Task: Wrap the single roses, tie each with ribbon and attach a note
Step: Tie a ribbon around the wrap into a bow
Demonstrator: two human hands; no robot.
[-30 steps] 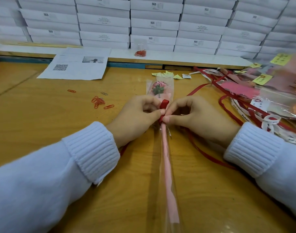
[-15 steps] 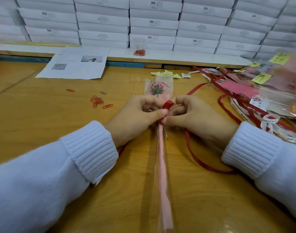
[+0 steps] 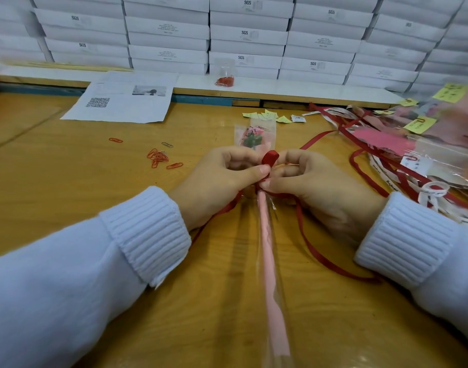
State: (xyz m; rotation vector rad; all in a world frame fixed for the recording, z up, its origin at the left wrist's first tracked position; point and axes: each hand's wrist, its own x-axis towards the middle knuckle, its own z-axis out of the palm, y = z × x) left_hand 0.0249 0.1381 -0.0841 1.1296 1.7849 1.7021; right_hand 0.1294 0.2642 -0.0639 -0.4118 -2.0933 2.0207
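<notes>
At tabletop centre, wrapped rose lies bloom toward 12 o'clock, left hand and right hand pinching red ribbon at its neck; judged light, slippery, crushable, so best held on the stiffer stem.

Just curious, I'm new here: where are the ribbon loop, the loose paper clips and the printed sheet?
Ribbon loop [image 3: 270,158]: head view, top of the red loop.
Paper clips [image 3: 157,158]: head view, middle of the pile.
Printed sheet [image 3: 126,108]: head view, bare white middle.
</notes>
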